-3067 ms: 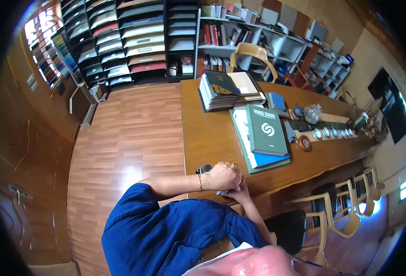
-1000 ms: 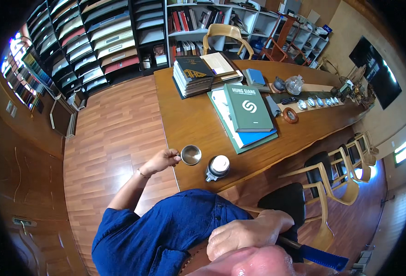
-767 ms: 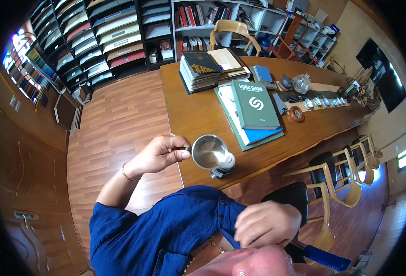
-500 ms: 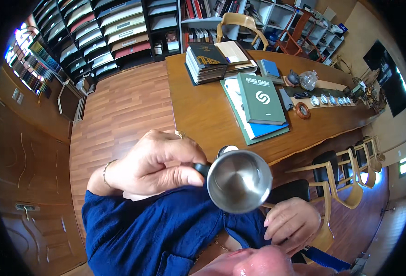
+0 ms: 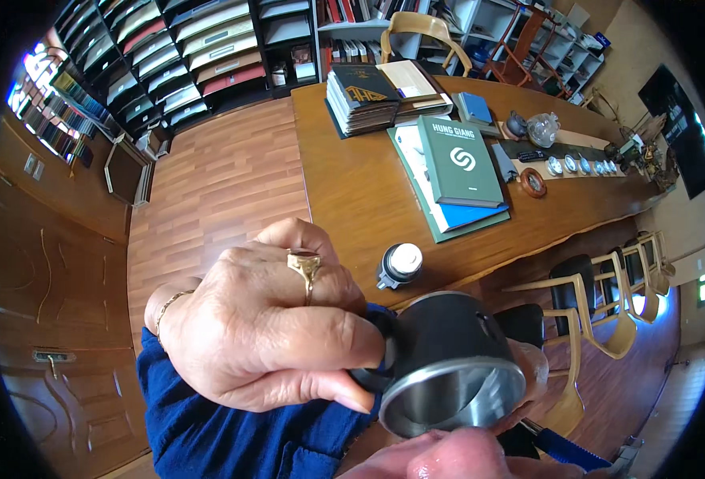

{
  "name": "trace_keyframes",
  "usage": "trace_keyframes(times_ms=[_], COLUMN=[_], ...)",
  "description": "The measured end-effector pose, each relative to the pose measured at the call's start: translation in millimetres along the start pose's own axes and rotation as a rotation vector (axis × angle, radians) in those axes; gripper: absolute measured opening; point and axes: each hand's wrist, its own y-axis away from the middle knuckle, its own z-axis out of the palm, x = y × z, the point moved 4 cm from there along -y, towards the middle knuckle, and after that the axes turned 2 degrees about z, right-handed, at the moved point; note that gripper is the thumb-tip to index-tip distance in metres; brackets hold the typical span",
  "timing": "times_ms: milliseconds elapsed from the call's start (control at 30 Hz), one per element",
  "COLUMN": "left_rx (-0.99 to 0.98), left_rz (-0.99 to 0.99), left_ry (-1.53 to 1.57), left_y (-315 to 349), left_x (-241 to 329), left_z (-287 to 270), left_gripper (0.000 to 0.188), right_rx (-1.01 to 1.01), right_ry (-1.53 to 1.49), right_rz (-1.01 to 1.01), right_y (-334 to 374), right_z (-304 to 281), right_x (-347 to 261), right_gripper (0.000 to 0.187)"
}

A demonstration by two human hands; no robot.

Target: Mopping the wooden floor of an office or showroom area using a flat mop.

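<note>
A mug (image 5: 452,339), black outside with a bare steel inside, is tilted sharply with its rim close to me at the lower middle. My left hand (image 5: 260,323) is closed round its black handle, the thumb below and a ring on one finger. Behind the mug, my right hand (image 5: 533,371) shows only in part; its fingers are hidden. Past the mug, a dark flask (image 5: 400,267) with a white top stands on the near edge of the wooden table (image 5: 344,203).
Green and blue folders (image 5: 464,172) and a thick black binder (image 5: 362,96) lie on the table. Farther right are a glass teapot (image 5: 542,129), a row of small cups (image 5: 572,164) and a round wooden dish (image 5: 533,182). Wooden chairs (image 5: 600,323) line the right side.
My left hand has brought the mug nearer to me and tipped its rim toward me. The flask on the table has come into fuller view, and the mug now partly covers my right hand.
</note>
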Motion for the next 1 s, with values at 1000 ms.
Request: trace_keyframes(times_ms=[1000], left_rx=[0.129], left_rz=[0.023], left_ry=[-0.38], left_y=[-26], left_x=[26], left_z=[3], left_gripper=[0.029], right_rx=[-0.03], right_ry=[-0.067], right_rz=[0.046], right_y=[-3], right_z=[-6], right_x=[14], right_gripper=[0.03])
